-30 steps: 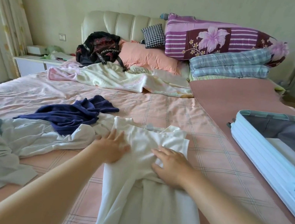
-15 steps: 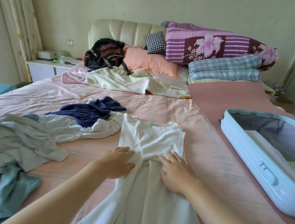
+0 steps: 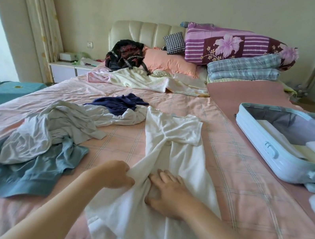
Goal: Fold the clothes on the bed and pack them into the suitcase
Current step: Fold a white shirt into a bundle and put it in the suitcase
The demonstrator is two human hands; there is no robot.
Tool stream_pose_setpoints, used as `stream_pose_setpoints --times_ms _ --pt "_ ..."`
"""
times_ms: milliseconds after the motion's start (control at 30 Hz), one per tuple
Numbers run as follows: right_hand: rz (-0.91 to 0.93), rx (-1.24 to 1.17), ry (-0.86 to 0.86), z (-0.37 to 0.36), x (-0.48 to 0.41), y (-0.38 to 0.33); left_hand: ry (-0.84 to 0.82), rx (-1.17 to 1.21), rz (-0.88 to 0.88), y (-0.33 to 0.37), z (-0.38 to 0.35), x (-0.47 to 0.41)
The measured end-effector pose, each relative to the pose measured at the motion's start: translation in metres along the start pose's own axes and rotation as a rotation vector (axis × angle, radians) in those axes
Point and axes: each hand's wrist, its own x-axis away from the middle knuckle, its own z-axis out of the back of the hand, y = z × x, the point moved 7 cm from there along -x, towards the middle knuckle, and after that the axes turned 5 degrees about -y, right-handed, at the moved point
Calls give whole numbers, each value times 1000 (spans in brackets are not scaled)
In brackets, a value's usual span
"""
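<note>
Pink checked bedding covered the bed (image 3: 230, 152), with a long white garment (image 3: 173, 130) stretched from its middle to the near edge. The left hand (image 3: 116, 174) pinched a raised fold of it in curled fingers; just beside it, the right hand (image 3: 167, 192) pressed down, fingers spread. An open suitcase (image 3: 262, 145) sat at the right edge, and loose clothes (image 3: 53, 129) were heaped toward the left.

The white garment (image 3: 171, 130) runs off the bottom edge — the suitcase (image 3: 290, 166), off right.

The dress (image 3: 170, 134) lies mid-bed (image 3: 235, 184), a clothes heap (image 3: 56, 135) to its left, the suitcase (image 3: 267, 156) to its right.
</note>
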Motion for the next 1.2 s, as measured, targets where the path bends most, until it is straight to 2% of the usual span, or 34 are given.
stream_pose_setpoints --times_ms 133,200,300,367,433,467,500,533,667,767,833,933,1000,1067,1133,1200 --pt "39 -90 17 1 24 -13 41 173 -27 -3 5 33" --pt "27 -290 96 11 35 -10 96 201 -84 9 16 48" --pt "-106 -659 245 26 49 10 118 259 -234 44 20 69" --pt "-227 -868 315 28 57 26 -77 334 -363 72 -3 80" --pt "-337 -986 308 25 65 38 -401 414 -408 90 -37 95" --pt "-362 -977 276 22 68 42 -497 421 -415 92 -47 100" --pt "-374 -929 239 19 70 44 -510 416 -420 90 -49 100" --pt "-382 -866 205 15 71 45 -454 418 -425 85 -46 98" --pt "-311 -705 162 1 69 39 -17 296 -379 54 -24 79" --pt "-285 -782 104 -6 68 32 186 121 -277 44 -28 75" --pt "-309 -712 50 -6 75 29 207 50 -231 45 -34 76" --pt "-269 -194 164 4 83 25 152 -90 -323 53 -44 81" --pt "-91 -110 211 9 87 5 131 -231 -416 59 -50 88" --pt "65 -111 135 4 93 -15 139 -338 -485 67 -57 94" --pt "127 23 48 -8 101 -27 200 -381 -556 78 -60 100" --pt "103 192 36 -21 104 -29 244 -303 -592 82 -57 102"
